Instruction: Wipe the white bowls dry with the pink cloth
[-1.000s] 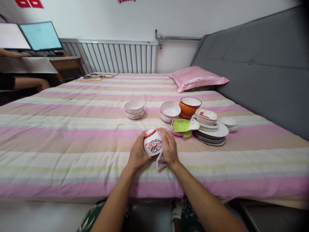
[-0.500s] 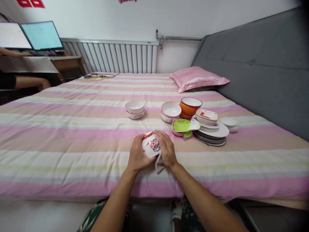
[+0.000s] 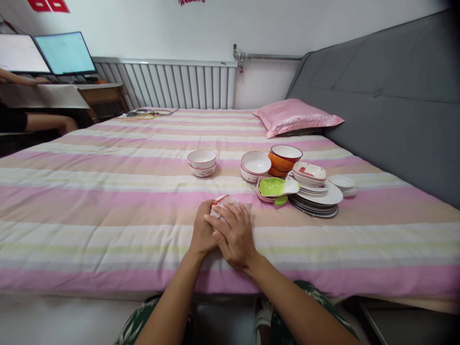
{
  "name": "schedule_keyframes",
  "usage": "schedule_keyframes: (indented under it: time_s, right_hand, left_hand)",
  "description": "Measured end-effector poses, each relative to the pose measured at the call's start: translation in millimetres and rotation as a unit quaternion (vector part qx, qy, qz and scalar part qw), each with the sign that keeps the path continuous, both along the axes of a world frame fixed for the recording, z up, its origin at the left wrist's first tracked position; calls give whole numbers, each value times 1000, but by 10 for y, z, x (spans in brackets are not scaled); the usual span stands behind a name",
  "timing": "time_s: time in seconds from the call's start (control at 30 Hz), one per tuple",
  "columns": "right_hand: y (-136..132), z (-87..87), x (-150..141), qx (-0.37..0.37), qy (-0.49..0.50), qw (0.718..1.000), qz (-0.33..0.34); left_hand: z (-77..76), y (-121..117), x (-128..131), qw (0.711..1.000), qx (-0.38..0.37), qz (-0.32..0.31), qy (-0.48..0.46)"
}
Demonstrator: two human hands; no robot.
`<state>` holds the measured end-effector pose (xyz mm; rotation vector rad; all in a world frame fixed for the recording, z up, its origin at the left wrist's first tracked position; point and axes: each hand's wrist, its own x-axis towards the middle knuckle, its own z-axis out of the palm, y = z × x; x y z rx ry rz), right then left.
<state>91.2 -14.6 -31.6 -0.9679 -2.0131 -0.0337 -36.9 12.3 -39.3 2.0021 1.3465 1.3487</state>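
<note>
Just above the near side of the bed, my left hand [image 3: 201,231] is closed around a small white bowl with a red base ring [image 3: 218,201], tilted on its side. My right hand [image 3: 235,235] lies over the bowl, pressing a pale pinkish cloth [image 3: 248,207] against its outside. Hand and cloth hide most of the bowl, including its printed picture. Beyond them stand two stacks of red-rimmed white bowls, one left [image 3: 202,163] and one further right [image 3: 256,165]. Green and pink leaf-shaped dishes [image 3: 275,187] lie closest to my right hand.
Orange bowls [image 3: 283,160], stacked plates [image 3: 323,199] topped by a rectangular dish [image 3: 309,171], and small white dishes [image 3: 341,182] sit at right. A pink pillow [image 3: 296,117] rests by the grey headboard [image 3: 381,86]. Cables [image 3: 147,113] lie far left; a person [image 3: 50,122] sits at a desk.
My right hand has moved left from the bowl's right side to over its front, bringing the cloth up across the printed picture. The left hand keeps its hold.
</note>
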Motion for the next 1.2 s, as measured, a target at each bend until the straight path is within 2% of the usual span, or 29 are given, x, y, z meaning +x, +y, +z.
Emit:
schedule_keyframes:
  time_s: [0.13, 0.37, 0.63, 0.8, 1.0, 1.2]
  right_hand:
    - [-56, -28, -71, 11, -31, 999, 6]
    - [-9, -11, -80, -1, -11, 1000, -15]
    - [139, 21, 34, -40, 74, 995, -50]
    - [240, 22, 133, -95, 146, 984, -41]
    - [370, -29, 235, -151, 241, 959, 6]
    - [493, -199, 244, -227, 374, 898, 41]
  left_hand:
    - [-23, -8, -30, 999, -28, 22, -1]
    - [-4, -5, 4, 1000, 17, 0, 9]
    - [-16, 1, 93, 995, 78, 30, 49]
    - [-22, -23, 113, 993, 77, 35, 78]
    - [-31, -24, 114, 993, 78, 25, 88]
    - [-28, -20, 122, 993, 74, 24, 92]
